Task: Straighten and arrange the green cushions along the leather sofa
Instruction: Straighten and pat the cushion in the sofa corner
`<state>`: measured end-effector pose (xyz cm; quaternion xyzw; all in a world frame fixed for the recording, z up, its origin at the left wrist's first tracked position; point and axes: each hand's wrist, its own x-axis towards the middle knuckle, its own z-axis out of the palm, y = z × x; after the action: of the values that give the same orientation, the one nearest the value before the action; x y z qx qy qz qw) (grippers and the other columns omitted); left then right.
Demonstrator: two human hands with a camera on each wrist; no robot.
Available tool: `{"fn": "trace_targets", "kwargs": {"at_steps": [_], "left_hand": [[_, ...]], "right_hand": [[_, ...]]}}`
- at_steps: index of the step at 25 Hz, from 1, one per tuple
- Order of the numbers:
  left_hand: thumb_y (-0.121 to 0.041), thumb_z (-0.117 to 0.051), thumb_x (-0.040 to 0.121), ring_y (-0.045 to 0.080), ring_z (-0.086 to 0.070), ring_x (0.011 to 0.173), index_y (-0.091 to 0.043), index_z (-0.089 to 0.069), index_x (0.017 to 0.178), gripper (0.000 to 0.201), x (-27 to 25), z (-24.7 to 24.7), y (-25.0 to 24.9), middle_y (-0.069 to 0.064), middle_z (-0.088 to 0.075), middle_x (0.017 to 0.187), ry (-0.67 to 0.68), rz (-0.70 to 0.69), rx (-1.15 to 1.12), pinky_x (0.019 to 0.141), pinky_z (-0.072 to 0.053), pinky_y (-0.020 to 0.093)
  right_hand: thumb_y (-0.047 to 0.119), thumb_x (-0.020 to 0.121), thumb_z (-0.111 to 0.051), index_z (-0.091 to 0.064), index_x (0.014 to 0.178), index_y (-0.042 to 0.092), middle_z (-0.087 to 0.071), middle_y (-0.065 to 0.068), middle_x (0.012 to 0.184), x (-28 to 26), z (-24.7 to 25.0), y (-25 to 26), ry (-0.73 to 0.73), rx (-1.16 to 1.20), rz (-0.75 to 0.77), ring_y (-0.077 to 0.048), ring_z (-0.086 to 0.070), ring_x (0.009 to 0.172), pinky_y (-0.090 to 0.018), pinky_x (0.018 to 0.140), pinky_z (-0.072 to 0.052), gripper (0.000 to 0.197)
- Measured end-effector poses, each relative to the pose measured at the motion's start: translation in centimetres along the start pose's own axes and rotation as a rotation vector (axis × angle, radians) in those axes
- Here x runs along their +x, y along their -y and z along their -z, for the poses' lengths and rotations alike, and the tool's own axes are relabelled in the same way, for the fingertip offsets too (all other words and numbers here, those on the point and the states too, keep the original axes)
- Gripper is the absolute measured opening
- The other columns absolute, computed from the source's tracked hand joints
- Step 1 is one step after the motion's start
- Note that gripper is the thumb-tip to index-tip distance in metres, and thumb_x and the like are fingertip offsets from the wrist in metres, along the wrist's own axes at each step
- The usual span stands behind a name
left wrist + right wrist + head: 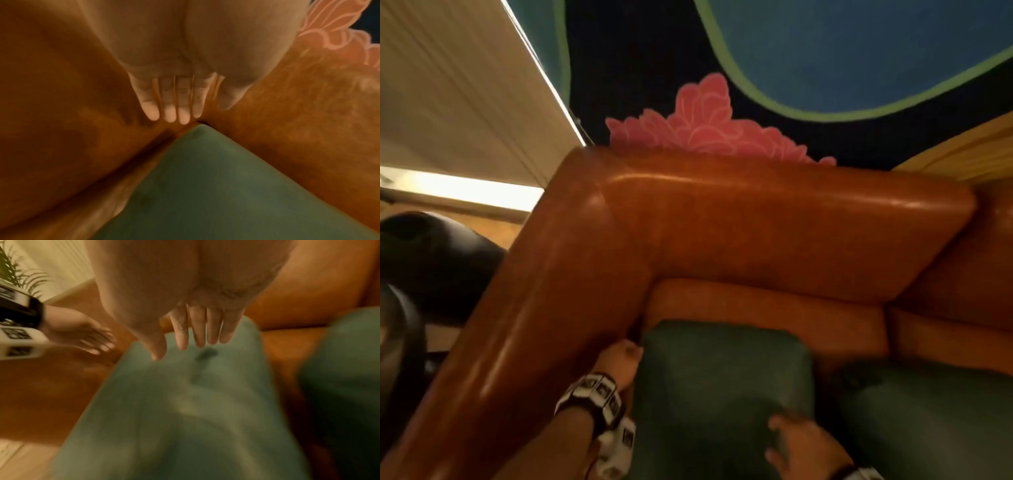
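A pink flower painting [702, 120] fills the upper centre; a black chair [431, 253] sits left; a plant [18, 275] upper left.

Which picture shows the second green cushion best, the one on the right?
The head view: the second green cushion lies on the leather sofa, right of the near cushion. The right wrist view shows only its blurred edge. The left wrist view does not show it.

Both hands reach forward; left hand [619, 363] and right hand [801, 445] flat-fingered.
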<state>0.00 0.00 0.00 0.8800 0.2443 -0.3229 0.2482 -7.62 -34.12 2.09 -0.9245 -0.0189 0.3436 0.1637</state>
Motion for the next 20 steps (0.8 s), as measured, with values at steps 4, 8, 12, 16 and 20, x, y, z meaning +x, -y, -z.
{"fn": "trace_targets", "kwargs": {"at_steps": [4,8,12,16,20], "left_hand": [[-0.037,-0.039,0.098,0.031,-0.053,0.116,-0.008,-0.059,0.121,0.042,7.4,-0.6,-1.4,0.016,-0.057,0.129,0.073,0.080,-0.111,0.100,-0.040,0.035],[-0.039,-0.043,0.095,0.032,-0.045,0.127,-0.008,-0.045,0.137,0.052,11.8,-3.2,-1.6,0.015,-0.044,0.142,0.234,0.160,-0.233,0.104,-0.035,0.036],[-0.026,-0.053,0.091,0.029,-0.058,0.099,-0.016,-0.061,0.082,0.016,12.9,-2.9,-1.8,0.006,-0.060,0.092,0.258,0.038,-0.310,0.078,-0.036,0.030],[-0.016,-0.052,0.095,0.018,-0.059,0.081,-0.019,-0.061,0.077,0.020,11.7,-2.9,-1.4,0.001,-0.062,0.080,0.383,0.026,-0.555,0.097,-0.041,0.033],[-0.039,-0.072,0.079,0.027,-0.060,0.109,-0.009,-0.064,0.105,0.041,13.0,-2.6,-0.1,0.012,-0.065,0.115,0.555,-0.033,-0.483,0.106,-0.040,0.043]], "right_hand": [[0.051,0.081,-0.058,-0.032,0.142,0.029,-0.020,0.005,0.156,6.4,3.2,5.0,0.008,-0.094,0.143,-0.015,-0.017,0.144,-0.027,0.117,-0.016,0.070],[0.049,0.080,-0.063,-0.024,0.144,0.030,-0.012,0.004,0.158,9.6,0.1,4.5,0.063,-0.138,0.095,-0.017,-0.013,0.144,-0.029,0.117,-0.013,0.077],[0.045,0.078,-0.067,-0.024,0.144,0.027,-0.016,0.001,0.157,10.1,-0.6,4.1,0.034,-0.200,0.101,-0.018,-0.015,0.144,-0.030,0.117,-0.013,0.080],[0.044,0.078,-0.067,-0.024,0.144,0.026,-0.016,0.001,0.157,9.9,-0.9,4.0,0.055,-0.185,0.082,-0.019,-0.014,0.144,-0.030,0.117,-0.012,0.081],[0.043,0.078,-0.069,-0.024,0.143,0.029,-0.015,0.004,0.157,9.7,-1.2,3.6,0.049,-0.137,0.086,-0.017,-0.012,0.145,-0.029,0.118,-0.013,0.080]]}}
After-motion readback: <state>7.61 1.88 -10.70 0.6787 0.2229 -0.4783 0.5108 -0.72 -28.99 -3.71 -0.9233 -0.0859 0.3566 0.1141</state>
